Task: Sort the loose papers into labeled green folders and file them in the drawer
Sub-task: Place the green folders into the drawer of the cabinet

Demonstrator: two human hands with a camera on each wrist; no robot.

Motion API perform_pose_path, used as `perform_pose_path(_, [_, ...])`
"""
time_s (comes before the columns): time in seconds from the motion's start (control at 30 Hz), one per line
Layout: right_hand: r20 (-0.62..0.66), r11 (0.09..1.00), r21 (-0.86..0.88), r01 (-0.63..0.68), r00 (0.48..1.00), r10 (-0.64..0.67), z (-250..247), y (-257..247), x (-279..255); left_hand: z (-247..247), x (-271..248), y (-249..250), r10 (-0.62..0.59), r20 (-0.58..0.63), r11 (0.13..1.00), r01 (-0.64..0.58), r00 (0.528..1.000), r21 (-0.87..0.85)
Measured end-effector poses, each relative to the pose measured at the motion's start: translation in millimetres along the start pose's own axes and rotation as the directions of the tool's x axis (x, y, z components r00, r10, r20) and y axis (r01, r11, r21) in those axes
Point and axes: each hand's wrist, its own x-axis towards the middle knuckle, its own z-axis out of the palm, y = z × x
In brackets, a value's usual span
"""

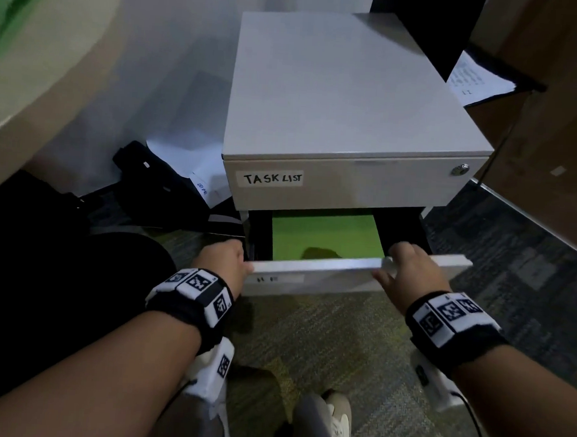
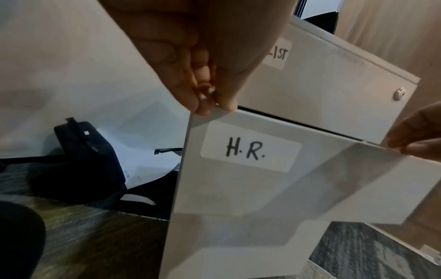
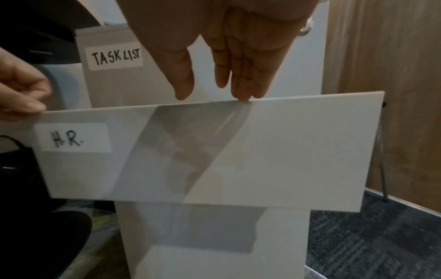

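A white cabinet (image 1: 339,86) stands on the floor, its top drawer marked TASK LIST (image 1: 272,178). The drawer below it (image 1: 310,280) is pulled out and carries an H.R. label (image 2: 248,149). A green folder (image 1: 323,234) lies flat inside it. My left hand (image 1: 234,259) pinches the top left corner of the drawer front (image 2: 238,198) between thumb and curled fingers. My right hand (image 1: 402,266) rests straight fingertips (image 3: 241,94) on the top edge, right of the middle. Each wrist view also shows the other hand at the edge.
Loose papers (image 1: 208,183) and a black bag (image 1: 148,176) lie on the floor left of the cabinet. More printed sheets (image 1: 474,77) sit behind it at the right. A wooden panel (image 1: 554,150) closes the right side. My shoe (image 1: 339,420) is on the carpet below the drawer.
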Motion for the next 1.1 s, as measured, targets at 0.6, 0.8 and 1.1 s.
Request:
perform_pose_path(0.6, [-0.261, 0.913, 0.375, -0.159, 0.927, 0.268, -18.3, 5.0, 59.0, 2.7, 54.8, -2.8, -0.037, -0.305, 0.925, -0.084, 0.952, -0.372])
perform_pose_path(0.8, [-0.437, 0.843, 0.534, -0.063, 0.833, 0.339, -77.6, 7.6, 82.3, -41.3, 67.7, 16.8, -0.217, -0.43, 0.677, -0.183, 0.876, -0.713])
perform_pose_path(1.1, [-0.345, 0.894, 0.367, -0.259, 0.854, 0.389, -112.9, 7.9, 101.8, -63.3, 66.8, 24.6, -0.241, -0.402, 0.847, -0.012, 0.883, -0.532])
